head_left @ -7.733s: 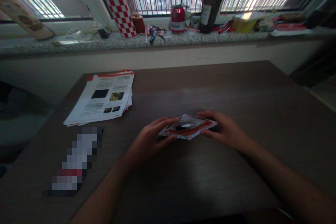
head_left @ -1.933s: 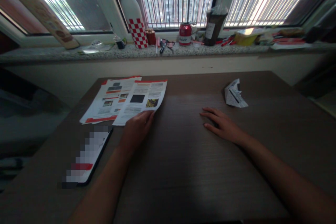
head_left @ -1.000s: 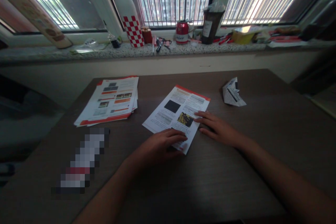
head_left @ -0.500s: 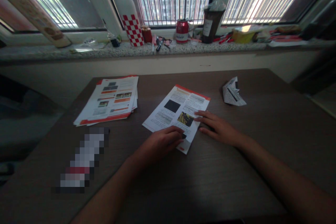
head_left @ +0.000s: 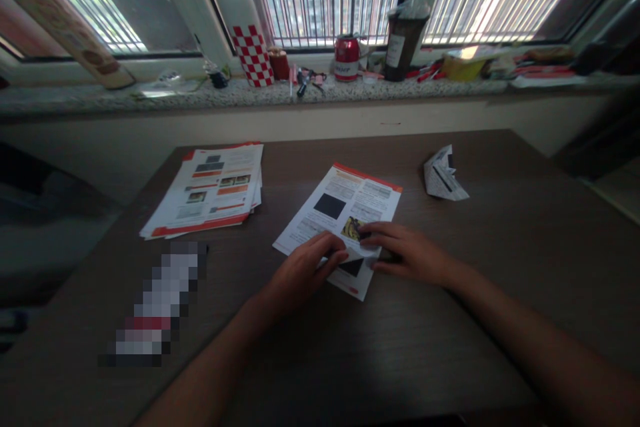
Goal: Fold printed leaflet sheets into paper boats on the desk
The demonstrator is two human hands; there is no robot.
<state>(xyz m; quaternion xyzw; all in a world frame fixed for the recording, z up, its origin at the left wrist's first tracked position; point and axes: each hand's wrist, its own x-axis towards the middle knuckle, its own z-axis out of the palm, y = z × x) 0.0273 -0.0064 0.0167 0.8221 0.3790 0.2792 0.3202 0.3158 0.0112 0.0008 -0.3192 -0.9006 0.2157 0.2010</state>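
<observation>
The left hand (head_left: 304, 271) pinches a raised near portion of the printed sheet (head_left: 306, 221), central on the surface (head_left: 440, 353). The right hand (head_left: 421, 255), fingers slightly spread, contacts its right side.

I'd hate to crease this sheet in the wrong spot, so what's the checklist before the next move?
1. Left hand at the sheet: ok.
2. Right hand at the sheet: ok.
3. Sheet fully flat: not ok, it looks raised between the hands.
4. Left hand's pinch firm: cannot tell.
5. Paper stack apart from the sheet: ok.
6. Folded paper apart from both hands: ok.
</observation>
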